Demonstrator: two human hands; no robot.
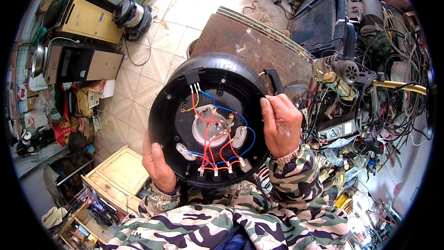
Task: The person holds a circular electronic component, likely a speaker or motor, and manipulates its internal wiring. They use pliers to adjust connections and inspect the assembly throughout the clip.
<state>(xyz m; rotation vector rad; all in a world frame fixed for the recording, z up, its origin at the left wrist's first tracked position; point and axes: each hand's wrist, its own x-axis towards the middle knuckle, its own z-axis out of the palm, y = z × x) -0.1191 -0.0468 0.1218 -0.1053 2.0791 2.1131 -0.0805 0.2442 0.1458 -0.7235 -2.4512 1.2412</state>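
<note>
In front of me is a round black appliance base point(180, 127), tilted so that its wired inside faces up. My left hand point(159, 164) grips its lower left rim, thumb on top. At the right rim, my right hand point(283, 125) holds on with thumb and bent fingers. Red, blue and yellow wires run from a black socket point(191, 78) at the far rim to several terminals point(216, 172) along the near rim. A pale ring point(198, 127) lies in the middle, partly behind wires. Beyond the base shows a dark rounded pot body point(222, 60), with a black handle point(274, 81) near my right hand.
A worn brown wooden board point(245, 37) lies beyond the pot. Tangled cables point(393, 92), a soldering-type tool or lamp point(349, 70) and a multimeter point(340, 131) crowd the right. To the left stand a wooden drawer box point(120, 171), a cooker point(129, 14) and cabinets point(95, 21).
</note>
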